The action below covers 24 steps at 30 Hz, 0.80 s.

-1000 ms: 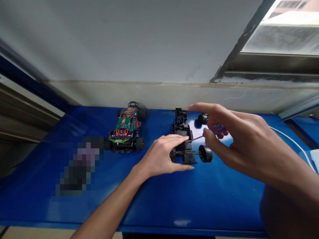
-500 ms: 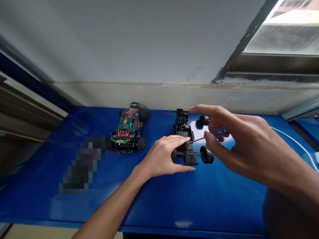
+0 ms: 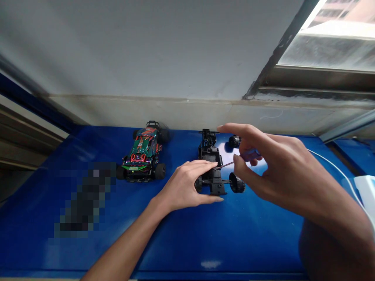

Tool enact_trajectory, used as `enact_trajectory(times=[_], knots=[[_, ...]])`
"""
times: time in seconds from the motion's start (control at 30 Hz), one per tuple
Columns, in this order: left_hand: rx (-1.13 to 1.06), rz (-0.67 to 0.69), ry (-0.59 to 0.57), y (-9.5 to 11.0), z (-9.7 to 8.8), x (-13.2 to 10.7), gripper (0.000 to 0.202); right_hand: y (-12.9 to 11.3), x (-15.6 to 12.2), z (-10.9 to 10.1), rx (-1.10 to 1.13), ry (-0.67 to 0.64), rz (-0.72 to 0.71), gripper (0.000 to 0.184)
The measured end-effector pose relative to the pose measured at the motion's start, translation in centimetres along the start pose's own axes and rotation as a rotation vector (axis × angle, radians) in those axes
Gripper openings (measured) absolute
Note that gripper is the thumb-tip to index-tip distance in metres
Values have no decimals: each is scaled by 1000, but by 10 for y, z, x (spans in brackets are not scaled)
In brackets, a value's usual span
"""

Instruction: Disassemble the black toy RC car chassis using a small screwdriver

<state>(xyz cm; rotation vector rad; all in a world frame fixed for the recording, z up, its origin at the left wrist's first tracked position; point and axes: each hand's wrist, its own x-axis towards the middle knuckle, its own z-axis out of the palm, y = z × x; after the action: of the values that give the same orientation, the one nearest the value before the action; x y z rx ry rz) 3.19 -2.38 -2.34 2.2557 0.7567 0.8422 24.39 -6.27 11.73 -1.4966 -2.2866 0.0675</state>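
A black toy car chassis point(image 3: 211, 152) lies on the blue table, its wheels sticking out at the side. My left hand point(image 3: 187, 183) grips its near end, fingers across the top and thumb along the front edge. In my right hand point(image 3: 263, 164) is a screwdriver point(image 3: 251, 155) with a purple-blue handle, pinched between thumb and fingers. Its thin shaft slants down to the left, and the tip meets the chassis beside my left fingertips. My right index finger stretches out above the handle. Part of the chassis's near left wheel is hidden by my left hand.
To the left stands a green and red toy car point(image 3: 142, 152). A blurred-out dark object point(image 3: 86, 201) lies further left on the blue table point(image 3: 187, 246). A white cable point(image 3: 334, 164) runs to a white object point(image 3: 366, 191) at the right. Behind is a wall point(image 3: 164, 111).
The whole view has shifted slightly, so everything appears a little further left. Both hands keep their holds, and the screwdriver tip stays at the same place on the chassis.
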Motion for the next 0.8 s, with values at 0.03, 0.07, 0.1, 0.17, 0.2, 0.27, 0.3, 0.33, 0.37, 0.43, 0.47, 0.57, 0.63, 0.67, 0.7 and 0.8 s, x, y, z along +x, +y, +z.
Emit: enact_trajectory(times=[0.03,0.07,0.1,0.17,0.2,0.27,0.3,0.33,0.37,0.43,0.47,0.57,0.63,0.67,0.7,0.8], knots=[[3,-1,0,0,0,0,86,0,0,0,6,-1,-8,57],[6,-4,1,0,0,0,86,0,0,0,8,1,-16,55],[9,-5,2,0,0,-1,86,0,0,1,4,3,-19,52],[11,-6,-3,0,-1,-1,84,0,1,3,-23,7,-6,41],[10,-5,-7,0,-1,-1,83,1,1,4,-46,5,5,37],[10,-1,-15,0,-1,0,82,2,2,5,-90,3,18,35],[11,-1,-15,0,-2,0,83,2,2,5,-103,1,19,35],[12,-1,-13,0,-2,0,83,3,2,5,-108,1,16,35],[12,-2,-10,0,-2,1,83,3,2,4,-102,3,13,36],[7,-4,-3,1,-2,1,83,3,1,3,-66,6,13,42],[5,-3,-2,1,-2,1,83,2,1,2,-41,5,14,47],[3,-1,3,1,-1,1,84,2,0,0,26,-9,14,55],[2,1,1,1,-1,1,84,3,0,0,41,-7,10,55],[0,2,2,1,-1,1,84,4,0,0,43,3,7,54],[-1,2,0,0,-1,1,84,4,0,0,45,18,5,53],[-4,-4,-2,-1,0,1,84,3,1,-3,61,66,5,49]])
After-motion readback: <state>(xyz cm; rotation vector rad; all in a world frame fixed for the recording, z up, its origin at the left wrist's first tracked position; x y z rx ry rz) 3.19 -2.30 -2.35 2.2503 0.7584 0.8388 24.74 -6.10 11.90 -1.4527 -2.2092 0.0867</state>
